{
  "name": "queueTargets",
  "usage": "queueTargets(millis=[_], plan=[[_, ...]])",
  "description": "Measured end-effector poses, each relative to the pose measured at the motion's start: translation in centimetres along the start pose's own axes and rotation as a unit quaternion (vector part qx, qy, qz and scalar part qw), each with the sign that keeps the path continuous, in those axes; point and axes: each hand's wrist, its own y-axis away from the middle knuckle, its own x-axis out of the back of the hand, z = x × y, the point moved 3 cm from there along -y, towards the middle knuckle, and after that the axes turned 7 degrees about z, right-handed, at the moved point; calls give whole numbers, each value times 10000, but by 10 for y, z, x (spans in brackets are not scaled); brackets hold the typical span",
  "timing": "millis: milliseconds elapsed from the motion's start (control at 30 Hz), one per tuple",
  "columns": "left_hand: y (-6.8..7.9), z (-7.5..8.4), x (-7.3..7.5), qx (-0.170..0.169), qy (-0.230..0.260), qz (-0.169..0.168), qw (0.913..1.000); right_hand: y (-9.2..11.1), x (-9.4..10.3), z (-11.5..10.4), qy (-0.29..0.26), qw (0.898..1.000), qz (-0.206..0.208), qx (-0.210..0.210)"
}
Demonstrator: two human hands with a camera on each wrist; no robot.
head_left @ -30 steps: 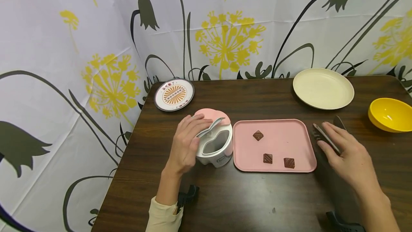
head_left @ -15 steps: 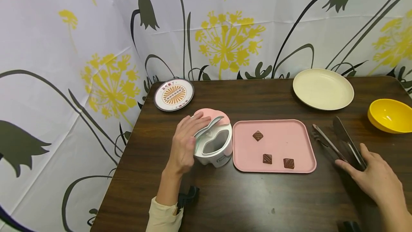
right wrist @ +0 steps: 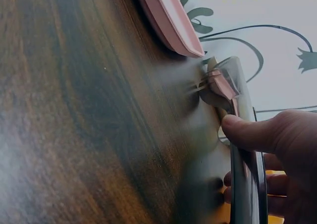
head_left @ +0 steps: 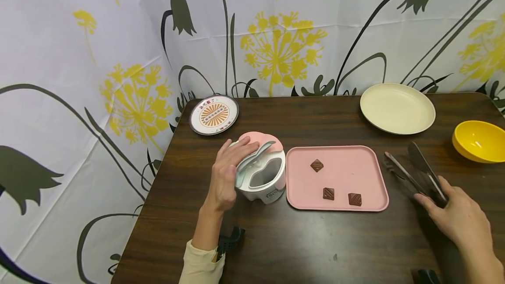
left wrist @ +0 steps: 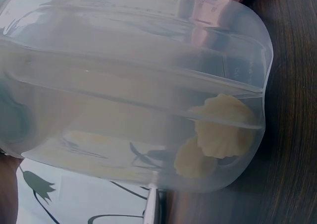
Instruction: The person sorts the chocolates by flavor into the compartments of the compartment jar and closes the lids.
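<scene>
A clear and white lidded container with a pink top section stands left of the tray, its hinged flap raised over an opening. My left hand rests on its left side, fingers stretched along the flap and pink top. Through the clear wall, the left wrist view shows pale, ridged, shell-shaped pieces at the bottom. At the right, my right hand holds metal tongs near their rear end, thumb on one side and fingers on the other. Their arms are spread, one tip fork-like, the other flat.
Between the hands, a pink tray carries three square brown chocolates. A patterned plate stands at the back left, a cream plate at the back right. A yellow bowl sits at the right edge.
My right hand has drawn back toward the lower right, from the middle of the tongs to their rear end, uncovering the arms. The left hand stays at the container with barely any shift.
</scene>
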Motion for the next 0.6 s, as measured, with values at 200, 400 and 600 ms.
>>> queueTargets(millis=[200, 400, 600], plan=[[-1, 1, -1, -6, 41, 17, 10000, 0, 1, 0, -95, 9998, 65, -145], [-1, 1, -1, -13, 57, 26, 10000, 3, 5, -5, -65, 9993, 239, -285], [0, 0, -1, -29, 70, 49, 10000, 6, 14, -23, -396, 9956, 837, 127]])
